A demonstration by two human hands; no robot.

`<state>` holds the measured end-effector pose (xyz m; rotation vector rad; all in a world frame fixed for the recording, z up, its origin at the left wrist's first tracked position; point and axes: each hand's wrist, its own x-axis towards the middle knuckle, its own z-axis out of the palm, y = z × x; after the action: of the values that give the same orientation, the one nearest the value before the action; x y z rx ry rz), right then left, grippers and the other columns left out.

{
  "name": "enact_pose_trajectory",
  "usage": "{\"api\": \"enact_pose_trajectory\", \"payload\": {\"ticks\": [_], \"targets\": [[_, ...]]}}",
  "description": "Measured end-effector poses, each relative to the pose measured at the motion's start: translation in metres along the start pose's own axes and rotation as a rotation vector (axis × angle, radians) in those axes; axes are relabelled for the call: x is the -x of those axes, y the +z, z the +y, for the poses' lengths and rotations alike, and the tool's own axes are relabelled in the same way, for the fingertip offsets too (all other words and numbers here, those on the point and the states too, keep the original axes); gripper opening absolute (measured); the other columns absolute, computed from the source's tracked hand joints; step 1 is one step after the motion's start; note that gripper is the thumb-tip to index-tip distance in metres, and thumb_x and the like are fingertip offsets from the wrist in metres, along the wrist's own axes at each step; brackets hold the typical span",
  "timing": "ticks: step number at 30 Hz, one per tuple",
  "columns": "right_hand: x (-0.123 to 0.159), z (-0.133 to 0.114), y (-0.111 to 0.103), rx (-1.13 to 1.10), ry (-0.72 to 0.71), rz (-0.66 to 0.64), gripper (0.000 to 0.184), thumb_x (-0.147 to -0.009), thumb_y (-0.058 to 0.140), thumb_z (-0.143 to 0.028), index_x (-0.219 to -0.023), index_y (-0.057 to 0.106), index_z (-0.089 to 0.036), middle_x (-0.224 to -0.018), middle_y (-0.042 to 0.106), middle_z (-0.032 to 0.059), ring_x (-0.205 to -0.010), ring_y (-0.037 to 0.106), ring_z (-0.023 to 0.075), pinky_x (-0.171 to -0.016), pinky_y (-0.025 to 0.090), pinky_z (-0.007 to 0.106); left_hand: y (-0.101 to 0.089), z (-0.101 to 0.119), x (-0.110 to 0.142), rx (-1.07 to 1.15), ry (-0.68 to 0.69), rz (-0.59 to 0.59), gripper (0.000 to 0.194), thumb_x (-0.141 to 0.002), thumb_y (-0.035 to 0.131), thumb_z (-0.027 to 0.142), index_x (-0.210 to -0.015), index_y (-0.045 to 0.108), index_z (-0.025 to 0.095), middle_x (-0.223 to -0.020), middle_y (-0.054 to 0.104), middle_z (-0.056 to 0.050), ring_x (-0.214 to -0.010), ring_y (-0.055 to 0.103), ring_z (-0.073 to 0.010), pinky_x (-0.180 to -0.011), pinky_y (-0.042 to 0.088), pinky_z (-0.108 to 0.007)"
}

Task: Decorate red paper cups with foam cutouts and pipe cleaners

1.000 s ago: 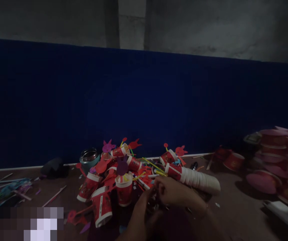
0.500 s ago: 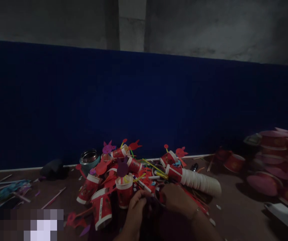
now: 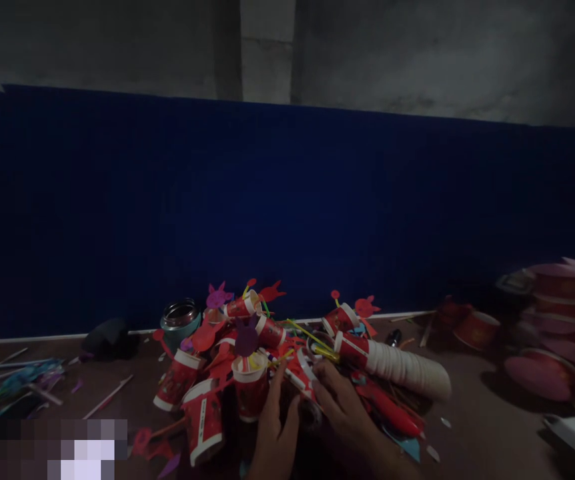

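Observation:
My left hand (image 3: 278, 423) is low in the middle, its thumb and index finger apart, beside an upright red paper cup (image 3: 250, 390) with a white rim. My right hand (image 3: 340, 400) reaches forward with its fingers spread and slightly bent. Its fingertips are close to a dim red-and-white piece (image 3: 301, 367), perhaps a paper cup, that lies between both hands; whether they touch it I cannot tell. Below my right fingers shows part of a dark ring (image 3: 311, 415). A nested stack of paper cups (image 3: 402, 367) lies on its side just right of my right hand.
Red cups with paper animal cut-outs, such as a purple one (image 3: 246, 337), form a pile. A teal open-topped container (image 3: 181, 323) stands behind it. Straws and plastic scraps (image 3: 22, 383) lie left, stacked red-and-pink bowls (image 3: 560, 320) right. A blue panel (image 3: 277, 200) runs behind.
My left fingers have opened from a pinch, and the dark thing by them is gone from view. My right hand has turned and spread its fingers. The view has shifted slightly left.

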<state>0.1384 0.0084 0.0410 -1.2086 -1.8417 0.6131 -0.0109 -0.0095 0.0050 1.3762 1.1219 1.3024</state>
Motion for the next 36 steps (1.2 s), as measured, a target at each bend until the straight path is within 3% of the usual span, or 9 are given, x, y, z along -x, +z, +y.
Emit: {"api": "enact_pose_trajectory", "payload": {"ticks": [3, 7, 11, 16, 21, 25, 28, 31, 36], "targets": [[0.006, 0.008, 0.01, 0.074, -0.075, 0.036, 0.019, -0.087, 0.044, -0.026, -0.102, 0.055, -0.023, -0.099, 0.063, 0.0056, -0.092, 0.057, 0.0203, -0.081, 0.045, 0.031, -0.002, -0.002, 0.0, -0.124, 0.028, -0.047, 0.051, -0.088, 0.038, 0.036, -0.136, 0.033, 0.019, -0.144, 0.032, -0.01, -0.135, 0.02, -0.0192, -0.111, 0.014, -0.041], [0.006, 0.017, 0.012, 0.2, -0.229, 0.056, 0.022, -0.086, 0.044, -0.022, -0.104, 0.056, -0.022, -0.096, 0.065, 0.0069, -0.089, 0.059, 0.0202, -0.08, 0.047, 0.032, -0.005, -0.001, 0.0, -0.222, 0.073, -0.105, 0.048, -0.089, 0.036, 0.034, -0.135, 0.037, 0.02, -0.143, 0.035, -0.01, -0.133, 0.025, -0.0201, -0.11, 0.018, -0.042], [0.007, 0.02, 0.013, 0.291, -0.327, 0.113, 0.024, -0.085, 0.043, -0.021, -0.105, 0.056, -0.021, -0.099, 0.067, 0.0089, -0.091, 0.061, 0.022, -0.082, 0.047, 0.034, -0.005, -0.001, 0.001, -0.241, 0.109, -0.07, 0.044, -0.089, 0.038, 0.032, -0.131, 0.041, 0.02, -0.138, 0.04, -0.011, -0.129, 0.032, -0.0214, -0.109, 0.023, -0.042], [0.009, 0.017, 0.013, 0.306, -0.265, 0.029, 0.022, -0.087, 0.041, -0.022, -0.098, 0.059, -0.02, -0.091, 0.068, 0.0081, -0.082, 0.062, 0.0206, -0.073, 0.049, 0.032, -0.007, 0.002, 0.001, -0.188, 0.201, -0.035, 0.033, -0.089, 0.039, 0.029, -0.119, 0.051, 0.022, -0.123, 0.052, -0.009, -0.116, 0.046, -0.0208, -0.101, 0.035, -0.039], [0.011, 0.022, 0.015, 0.296, -0.266, 0.066, 0.025, -0.085, 0.045, -0.023, -0.106, 0.058, -0.02, -0.101, 0.068, 0.0096, -0.092, 0.062, 0.0226, -0.081, 0.049, 0.035, -0.007, 0.003, 0.0, -0.17, 0.247, -0.002, 0.021, -0.087, 0.043, 0.028, -0.096, 0.06, 0.02, -0.107, 0.058, -0.009, -0.105, 0.053, -0.0216, -0.093, 0.041, -0.037], [0.011, 0.021, 0.015, 0.271, -0.264, 0.035, 0.023, -0.087, 0.042, -0.021, -0.104, 0.057, -0.021, -0.098, 0.067, 0.008, -0.09, 0.062, 0.021, -0.079, 0.049, 0.033, -0.007, 0.0, 0.0, -0.165, 0.2, 0.021, 0.033, -0.088, 0.042, 0.03, -0.118, 0.052, 0.021, -0.12, 0.055, -0.011, -0.114, 0.049, -0.0222, -0.098, 0.039, -0.039], [0.011, 0.02, 0.015, 0.274, -0.287, 0.059, 0.021, -0.086, 0.042, -0.019, -0.102, 0.056, -0.021, -0.096, 0.068, 0.0082, -0.088, 0.062, 0.021, -0.079, 0.049, 0.034, -0.008, -0.002, 0.0, -0.231, 0.191, -0.04, 0.04, -0.088, 0.04, 0.029, -0.128, 0.046, 0.023, -0.13, 0.048, -0.01, -0.123, 0.042, -0.0221, -0.103, 0.033, -0.04], [0.011, 0.022, 0.016, 0.3, -0.287, 0.08, 0.02, -0.085, 0.042, -0.019, -0.099, 0.057, -0.02, -0.094, 0.068, 0.0089, -0.086, 0.062, 0.0216, -0.077, 0.05, 0.034, -0.008, 0.0, 0.001, -0.275, 0.232, -0.092, 0.037, -0.088, 0.04, 0.027, -0.124, 0.051, 0.024, -0.125, 0.051, -0.009, -0.118, 0.045, -0.0216, -0.101, 0.036, -0.038], [0.012, 0.023, 0.017, 0.313, -0.299, 0.086, 0.021, -0.084, 0.043, -0.018, -0.099, 0.057, -0.02, -0.094, 0.068, 0.009, -0.085, 0.062, 0.0217, -0.073, 0.05, 0.032, -0.005, 0.005, 0.001, -0.162, 0.246, -0.008, 0.021, -0.086, 0.044, 0.028, -0.099, 0.059, 0.02, -0.102, 0.061, -0.009, -0.096, 0.057, -0.0204, -0.087, 0.045, -0.034]]}}
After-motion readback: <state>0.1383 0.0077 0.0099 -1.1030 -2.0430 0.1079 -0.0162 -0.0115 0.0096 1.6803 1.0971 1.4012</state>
